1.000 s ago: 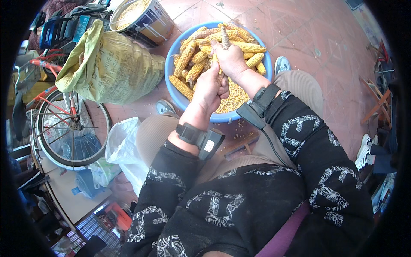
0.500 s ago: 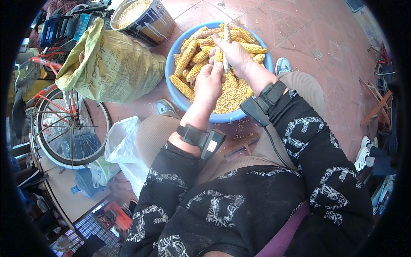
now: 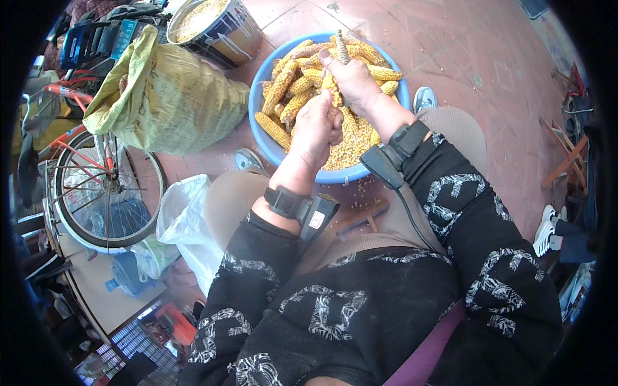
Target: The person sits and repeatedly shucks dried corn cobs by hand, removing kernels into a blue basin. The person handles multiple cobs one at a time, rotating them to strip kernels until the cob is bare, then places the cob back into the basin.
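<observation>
A blue plastic basin (image 3: 270,151) sits on the floor between my knees, holding several yellow corn cobs (image 3: 282,89) and a heap of loose kernels (image 3: 351,145). Above it my right hand (image 3: 351,80) grips one partly stripped corn cob (image 3: 340,48) that points away from me. My left hand (image 3: 317,125) is closed around the near end of that same cob, just over the kernels. Each wrist carries a black strapped device.
A yellow-green sack (image 3: 170,96) lies left of the basin. Behind it stands a metal pot (image 3: 215,26) of kernels. A bicycle wheel (image 3: 96,190) and a white plastic bag (image 3: 187,219) are at my left. The floor is red tile with scattered kernels.
Both hands have stayed over the basin. The right hand has shifted the cob slightly while the left hand slid along it toward me.
</observation>
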`<state>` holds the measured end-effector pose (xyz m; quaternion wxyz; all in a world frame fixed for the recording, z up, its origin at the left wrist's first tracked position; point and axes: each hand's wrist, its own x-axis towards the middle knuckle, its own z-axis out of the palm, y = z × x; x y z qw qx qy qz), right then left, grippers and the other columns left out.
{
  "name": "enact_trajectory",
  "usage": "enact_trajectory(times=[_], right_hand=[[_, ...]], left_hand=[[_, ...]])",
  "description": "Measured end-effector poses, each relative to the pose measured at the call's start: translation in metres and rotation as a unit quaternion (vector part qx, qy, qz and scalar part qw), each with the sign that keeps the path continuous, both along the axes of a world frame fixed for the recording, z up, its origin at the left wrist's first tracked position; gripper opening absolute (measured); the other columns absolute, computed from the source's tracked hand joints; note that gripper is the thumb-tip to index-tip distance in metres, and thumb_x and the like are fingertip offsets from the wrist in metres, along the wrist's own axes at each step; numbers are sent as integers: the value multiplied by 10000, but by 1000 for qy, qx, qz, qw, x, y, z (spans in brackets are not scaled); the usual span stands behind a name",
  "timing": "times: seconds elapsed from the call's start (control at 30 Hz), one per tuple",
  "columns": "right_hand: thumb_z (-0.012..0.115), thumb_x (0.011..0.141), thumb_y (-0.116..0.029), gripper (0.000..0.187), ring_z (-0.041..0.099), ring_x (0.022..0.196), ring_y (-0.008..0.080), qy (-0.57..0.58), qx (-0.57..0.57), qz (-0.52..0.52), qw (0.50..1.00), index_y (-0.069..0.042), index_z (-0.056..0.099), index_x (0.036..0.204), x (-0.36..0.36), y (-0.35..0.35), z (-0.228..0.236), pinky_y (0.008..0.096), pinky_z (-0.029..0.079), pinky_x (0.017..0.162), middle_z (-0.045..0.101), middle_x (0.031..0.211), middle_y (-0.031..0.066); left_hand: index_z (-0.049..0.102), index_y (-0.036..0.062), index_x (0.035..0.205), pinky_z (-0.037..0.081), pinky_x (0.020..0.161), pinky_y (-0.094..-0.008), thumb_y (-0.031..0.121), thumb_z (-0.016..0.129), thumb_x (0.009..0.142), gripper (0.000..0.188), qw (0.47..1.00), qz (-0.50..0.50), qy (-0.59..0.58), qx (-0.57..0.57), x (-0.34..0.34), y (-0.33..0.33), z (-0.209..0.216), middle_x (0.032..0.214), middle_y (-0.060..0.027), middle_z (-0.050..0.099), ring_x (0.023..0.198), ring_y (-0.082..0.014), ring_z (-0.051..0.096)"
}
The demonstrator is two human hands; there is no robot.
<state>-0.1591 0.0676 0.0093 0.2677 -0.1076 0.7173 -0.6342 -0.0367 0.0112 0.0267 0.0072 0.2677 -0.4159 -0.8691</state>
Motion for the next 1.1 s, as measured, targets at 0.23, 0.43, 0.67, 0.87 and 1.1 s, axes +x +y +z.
enact_trajectory(times=[0.23, 0.43, 0.67, 0.87, 1.1], right_hand=[[536, 905, -429, 440, 613, 683, 180, -226, -149, 61, 961, -2, 612, 826, 7, 5, 13, 307, 497, 632, 630, 748, 111], [562, 886, -449, 481, 556, 616, 157, -130, 8, 14, 991, 21, 603, 794, 16, 4, 14, 299, 463, 585, 581, 676, 79], [587, 869, -437, 471, 574, 566, 175, -35, 27, 13, 999, 19, 616, 754, 16, 2, 12, 315, 468, 553, 600, 638, 88], [589, 859, -462, 488, 613, 646, 176, -5, 31, 14, 999, 14, 636, 759, 8, 2, -2, 318, 474, 605, 631, 691, 130], [565, 893, -427, 402, 572, 659, 131, -159, -139, 103, 972, -33, 641, 913, 1, 15, 12, 283, 482, 647, 611, 747, 37]], left_hand=[[487, 75, 901, 352, 457, -253, 280, 419, 948, 221, 996, 41, -7, -76, -6, -2, -4, 631, -16, 448, 473, -114, 393], [490, 55, 934, 346, 385, -245, 284, 392, 980, 253, 993, 14, -36, -112, -9, 15, 1, 591, -21, 434, 448, -117, 410], [468, 89, 840, 312, 388, -242, 322, 383, 982, 285, 995, -18, -38, -94, -8, 11, 0, 574, -15, 427, 429, -95, 365], [458, 115, 825, 294, 426, -251, 324, 312, 982, 299, 996, -31, -7, 87, -5, 0, -2, 566, -11, 398, 417, -97, 317], [533, 52, 1135, 274, 442, -235, 341, 296, 976, 406, 955, -75, 114, 263, 4, -23, 1, 549, 22, 331, 415, -87, 269]])
